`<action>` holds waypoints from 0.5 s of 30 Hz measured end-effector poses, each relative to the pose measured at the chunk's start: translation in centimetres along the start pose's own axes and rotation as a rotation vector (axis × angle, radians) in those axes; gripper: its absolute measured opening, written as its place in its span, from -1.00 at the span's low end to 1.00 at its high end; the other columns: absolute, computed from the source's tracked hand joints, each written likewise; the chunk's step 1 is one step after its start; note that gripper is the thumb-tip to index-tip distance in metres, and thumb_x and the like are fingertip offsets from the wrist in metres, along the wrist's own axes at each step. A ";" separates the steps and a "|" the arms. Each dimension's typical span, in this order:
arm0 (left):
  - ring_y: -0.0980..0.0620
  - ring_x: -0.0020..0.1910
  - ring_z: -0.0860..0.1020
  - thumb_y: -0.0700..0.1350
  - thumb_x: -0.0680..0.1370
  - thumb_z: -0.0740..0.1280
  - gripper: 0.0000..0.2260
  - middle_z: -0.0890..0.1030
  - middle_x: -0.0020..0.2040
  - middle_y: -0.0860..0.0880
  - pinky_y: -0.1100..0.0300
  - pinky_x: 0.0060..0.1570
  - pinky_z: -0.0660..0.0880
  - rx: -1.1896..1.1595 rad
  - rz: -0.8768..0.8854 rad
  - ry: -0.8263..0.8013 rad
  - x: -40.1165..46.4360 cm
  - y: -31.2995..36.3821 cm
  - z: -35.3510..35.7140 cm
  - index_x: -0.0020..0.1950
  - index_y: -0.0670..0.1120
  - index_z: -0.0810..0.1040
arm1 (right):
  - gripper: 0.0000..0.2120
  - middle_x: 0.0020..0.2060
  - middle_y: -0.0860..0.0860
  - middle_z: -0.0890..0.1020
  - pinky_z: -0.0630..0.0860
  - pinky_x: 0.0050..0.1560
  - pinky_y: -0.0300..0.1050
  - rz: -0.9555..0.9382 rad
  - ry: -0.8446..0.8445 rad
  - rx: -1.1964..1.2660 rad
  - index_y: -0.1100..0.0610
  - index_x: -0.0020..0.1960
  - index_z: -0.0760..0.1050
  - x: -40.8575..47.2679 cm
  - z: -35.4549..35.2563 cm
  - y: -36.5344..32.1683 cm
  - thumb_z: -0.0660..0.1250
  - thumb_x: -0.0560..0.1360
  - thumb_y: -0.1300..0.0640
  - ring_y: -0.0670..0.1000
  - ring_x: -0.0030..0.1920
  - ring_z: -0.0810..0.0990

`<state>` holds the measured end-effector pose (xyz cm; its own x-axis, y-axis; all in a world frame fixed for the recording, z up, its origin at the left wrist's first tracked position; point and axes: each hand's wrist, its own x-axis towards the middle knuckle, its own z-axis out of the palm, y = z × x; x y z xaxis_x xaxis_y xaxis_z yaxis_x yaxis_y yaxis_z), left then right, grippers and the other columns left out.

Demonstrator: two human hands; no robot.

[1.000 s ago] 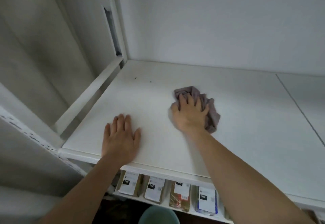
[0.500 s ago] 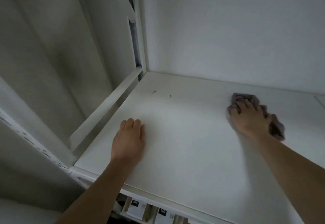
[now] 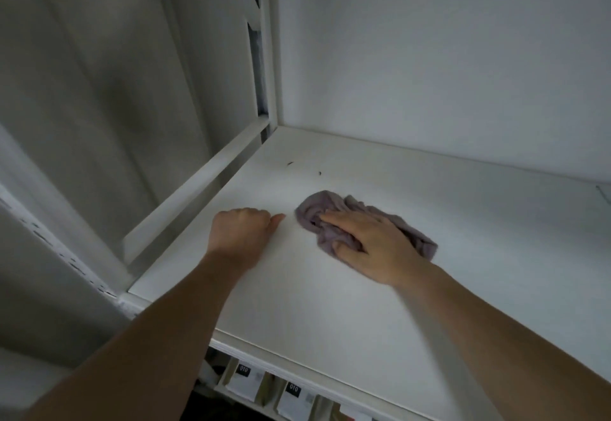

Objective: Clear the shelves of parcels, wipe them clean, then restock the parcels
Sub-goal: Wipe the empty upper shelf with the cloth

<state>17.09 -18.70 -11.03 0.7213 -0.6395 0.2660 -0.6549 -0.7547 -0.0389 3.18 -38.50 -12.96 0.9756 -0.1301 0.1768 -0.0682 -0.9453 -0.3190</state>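
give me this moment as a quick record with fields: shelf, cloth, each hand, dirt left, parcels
shelf: white top shelf, no parcels on the part in view
cloth: grey-purple cloth, crumpled, lying on the shelf
right hand: right hand pressing down on the cloth, fingers mostly straight
left hand: left hand resting on the shelf beside the cloth, fingers curled, holding nothing
dirt left: dark specks near the back left corner, beyond the cloth
parcels: labelled parcels standing on the shelf below
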 end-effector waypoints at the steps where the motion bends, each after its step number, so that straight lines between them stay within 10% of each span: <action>1: -0.09 -0.18 0.53 0.12 0.67 0.00 -0.62 0.57 -0.17 -0.06 0.13 -0.23 0.37 -0.064 -0.041 0.021 0.1 -0.2 0.4 -0.21 -0.05 0.39 | -0.42 0.43 -0.17 0.42 0.21 0.47 0.04 0.029 0.029 -0.031 -0.16 0.45 0.36 -0.5 -0.5 1.9 0.06 0.47 -0.28 -0.05 0.50 0.29; 5: -0.14 0.09 0.46 0.04 0.63 0.12 -0.68 0.51 0.08 -0.16 -0.03 0.15 0.44 -0.251 -0.338 0.169 0.5 -1.5 2.4 0.03 -0.19 0.49 | -0.46 0.43 -0.08 0.43 0.32 0.35 0.14 0.457 0.180 -0.224 -0.12 0.41 0.38 1.0 -2.4 9.2 -0.02 0.51 -0.23 0.09 0.40 0.40; 8: -0.10 0.49 0.22 0.09 0.66 -0.02 -0.51 0.31 0.48 -0.16 0.01 0.51 0.02 -0.235 -0.283 0.087 1.1 -1.7 3.5 0.41 -0.20 0.36 | -0.53 0.45 0.03 0.38 0.21 0.41 0.25 0.644 0.192 -0.208 -0.03 0.39 0.39 4.7 -2.5 10.7 -0.02 0.57 -0.11 0.17 0.44 0.32; 15: -0.02 0.55 0.10 0.18 0.65 -0.17 -0.41 0.19 0.56 -0.11 0.11 0.51 -0.04 -0.335 -0.228 -0.077 1.3 -2.0 3.2 0.54 -0.13 0.23 | -0.41 0.33 0.08 0.50 0.35 0.33 0.14 0.351 0.128 -0.176 0.02 0.24 0.47 13.4 2.9 1.9 -0.17 0.45 -0.15 0.13 0.36 0.41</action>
<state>20.08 -18.53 -13.71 0.8627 -0.4804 0.1582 -0.5047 -0.7970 0.3319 16.68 -41.20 -13.88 0.8536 -0.4797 0.2030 -0.4380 -0.8719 -0.2189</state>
